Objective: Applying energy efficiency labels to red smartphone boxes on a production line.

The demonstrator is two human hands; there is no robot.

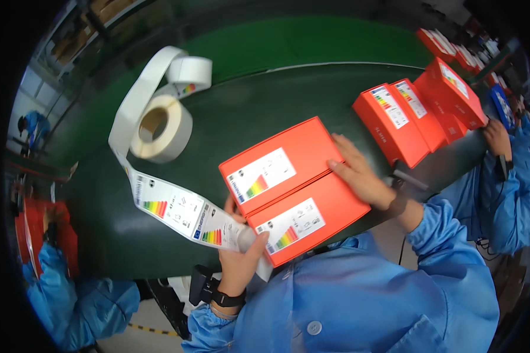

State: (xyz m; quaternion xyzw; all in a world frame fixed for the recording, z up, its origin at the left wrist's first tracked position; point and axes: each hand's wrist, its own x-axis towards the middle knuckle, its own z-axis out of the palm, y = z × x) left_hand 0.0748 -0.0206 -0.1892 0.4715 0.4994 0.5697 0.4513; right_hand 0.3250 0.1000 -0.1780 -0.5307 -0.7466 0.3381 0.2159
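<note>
Two red boxes (303,150) lie side by side in front of me, each with a white energy label on its top. My right hand (362,179) grips their right end, its thumb on top near the seam. At their left end is my left hand (241,259), closed around a label strip (169,206), with the thumb against the near box's corner and some fingertips by the far box. That strip carries printed colour-bar labels and runs back in a loop to a label roll (179,138) standing on the table.
The dark green table (265,94) carries a smaller roll (194,72) farther back. Several labelled red boxes (391,123) stand at the right, near a co-worker's hand (498,140). Another co-worker's sleeve (56,294) and red boxes (65,235) are at the left.
</note>
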